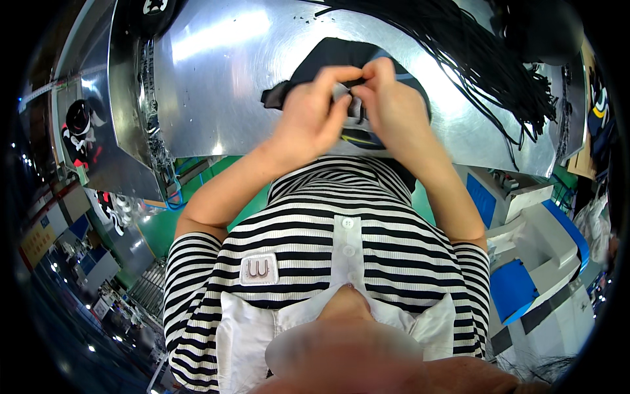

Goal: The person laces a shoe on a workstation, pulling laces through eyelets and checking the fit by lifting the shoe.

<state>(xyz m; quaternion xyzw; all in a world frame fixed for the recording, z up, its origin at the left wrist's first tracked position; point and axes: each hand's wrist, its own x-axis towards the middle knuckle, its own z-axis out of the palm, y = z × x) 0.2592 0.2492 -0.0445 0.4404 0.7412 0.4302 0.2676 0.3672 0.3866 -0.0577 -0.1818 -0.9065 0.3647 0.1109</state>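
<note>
A black fabric piece (338, 54) lies bunched on the metal table close to my body, with a yellow line showing near its front edge. My left hand (312, 111) pinches part of this fabric between thumb and forefinger. Right beside it, my right hand (394, 105) pinches the same piece, its fingertips almost touching those of the left. A small pale grey patch shows between the hands, but I cannot make out what it is. A dark flap of the fabric sticks out past the left hand.
A long bundle of black cords (472, 72) stretches across the far right of the shiny metal table (210, 85). Black and white items (79, 125) lie on a surface at the left. A grey and blue machine (538, 249) stands at my right.
</note>
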